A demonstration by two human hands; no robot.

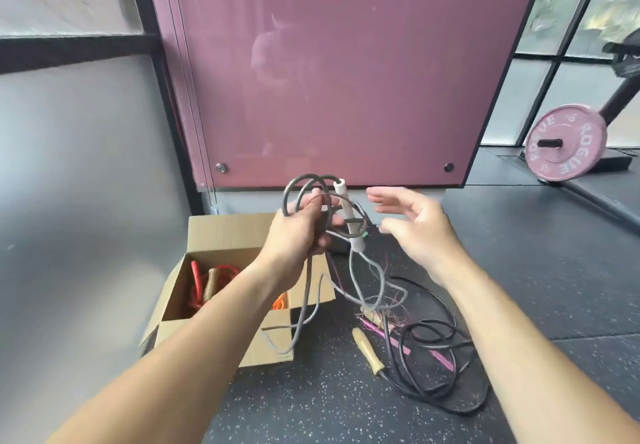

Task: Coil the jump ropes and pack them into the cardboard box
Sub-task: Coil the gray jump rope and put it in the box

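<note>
Two hands over a speckled gym floor (pixel 346 409): L hand (pixel 298 232) grips several loops of the grey jump rope (pixel 306 291), fingers curled round them, w/ its white handle (pixel 346 211) upright just beside the knuckles and loose strands trailing down to the floor; R hand (pixel 419 232) hovers near that handle, fingers spread wide, holding nothing. Open cardboard box (pixel 221 227) sits on the floor below the L forearm, w/ red-orange jump ropes (pixel 195 281) inside. Black jump rope (pixel 460 410), a wooden handle (pixel 369 350) and a frayed pink rope (pixel 441 359) lie tangled R of the box; pink weight plate (pixel 568 146) in bkgd.
</note>
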